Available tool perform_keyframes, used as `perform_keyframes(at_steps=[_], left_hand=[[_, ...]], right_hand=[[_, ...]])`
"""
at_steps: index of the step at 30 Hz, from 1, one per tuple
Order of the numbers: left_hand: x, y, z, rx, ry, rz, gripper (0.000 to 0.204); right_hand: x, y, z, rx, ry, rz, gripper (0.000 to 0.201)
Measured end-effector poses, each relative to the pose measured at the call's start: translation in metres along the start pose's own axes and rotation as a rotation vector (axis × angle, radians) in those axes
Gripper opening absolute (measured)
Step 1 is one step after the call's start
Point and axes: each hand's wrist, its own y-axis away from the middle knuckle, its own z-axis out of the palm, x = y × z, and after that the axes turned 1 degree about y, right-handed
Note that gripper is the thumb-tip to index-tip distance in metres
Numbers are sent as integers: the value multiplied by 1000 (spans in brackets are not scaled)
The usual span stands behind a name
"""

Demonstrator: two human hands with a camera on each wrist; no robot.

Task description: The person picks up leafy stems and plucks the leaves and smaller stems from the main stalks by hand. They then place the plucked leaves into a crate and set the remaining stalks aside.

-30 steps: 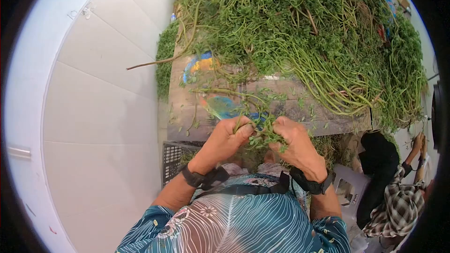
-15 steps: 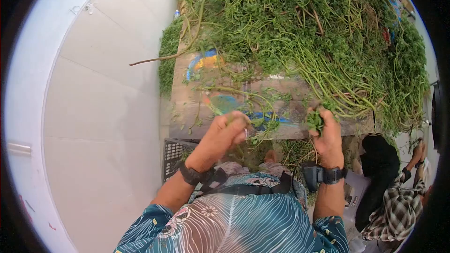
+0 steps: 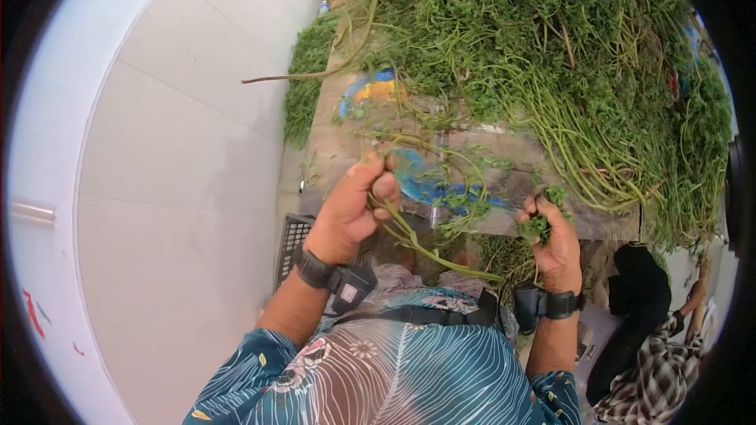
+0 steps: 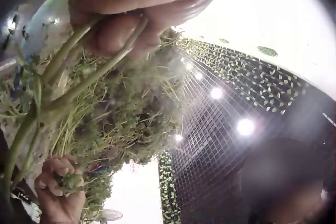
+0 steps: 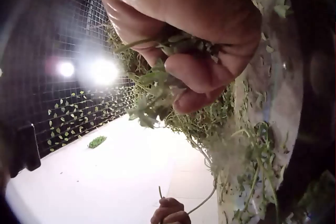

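Forked stem (image 3: 429,253), leafy clump (image 3: 537,228), tangled greens (image 3: 504,24)

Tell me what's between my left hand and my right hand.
The head view shows a green stem extending from the left hand, plus leafy sprigs on the tabletop, before the right hand.

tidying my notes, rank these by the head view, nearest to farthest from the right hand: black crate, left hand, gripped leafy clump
1. Gripped leafy clump: in the right hand.
2. Left hand: to the left, holding a stem.
3. Black crate: farther left, past the left hand.
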Motion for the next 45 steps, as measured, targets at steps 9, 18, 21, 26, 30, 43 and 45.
perform_keyframes(at_steps=[9,18,21,26,30,43,45], left_hand=[[51,52,-52,118,104,347,19],[84,171,-127,451,46,774,18],[75,200,-148,681,-4,886,18],[52,224,-187,947,-56,968,18],[38,227,-212,1069,7,963,16],[-93,206,-334,1043,-93,324,32],[-74,178,-315,955,-12,302,25]], right_hand=[[-3,-5,-2,81,3,-26,14],[34,-50,21,330,495,-229,45],[42,-71,-1,311,637,-217,70],[50,-76,0,500,895,-243,81],[53,-68,-2,450,859,-272,82],[55,-67,-24,478,1280,-301,74],[50,-71,-27,459,1165,-208,73]])
